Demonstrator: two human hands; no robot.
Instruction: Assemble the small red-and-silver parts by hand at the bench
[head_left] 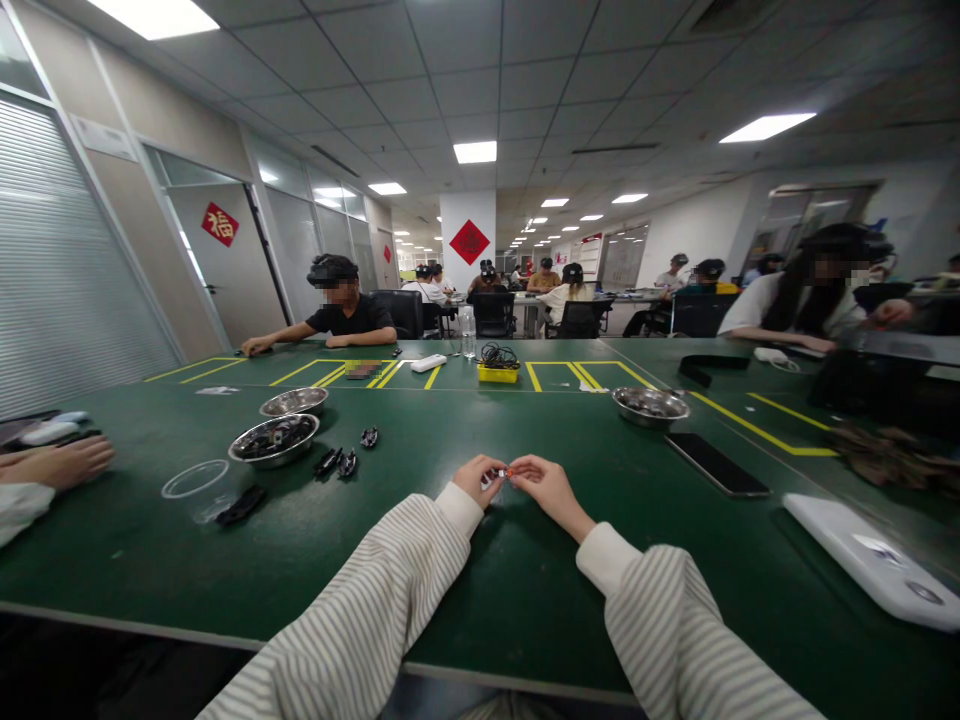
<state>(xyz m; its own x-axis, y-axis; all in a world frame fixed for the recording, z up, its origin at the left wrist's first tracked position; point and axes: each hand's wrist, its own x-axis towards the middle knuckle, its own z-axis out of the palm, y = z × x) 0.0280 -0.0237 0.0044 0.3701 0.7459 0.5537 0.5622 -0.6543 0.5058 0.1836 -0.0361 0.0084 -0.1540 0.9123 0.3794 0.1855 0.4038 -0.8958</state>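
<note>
My left hand (478, 478) and my right hand (546, 484) meet over the green table (525, 590), both pinched on one small part (505, 473) with a white and an orange end. The part is too small to name. Both arms wear striped sleeves. To the left of my hands lie a few small black clips (339, 462) on the table. Beyond them stands a metal bowl (274, 438) holding dark parts.
A second metal bowl (294, 402) stands behind the first and a third bowl (649, 404) at the right. A phone (715, 464) and a white device (874, 560) lie at the right. Another person's hand (58, 464) rests at the left edge. A yellow tray (498, 372) sits mid-table; people are seated beyond.
</note>
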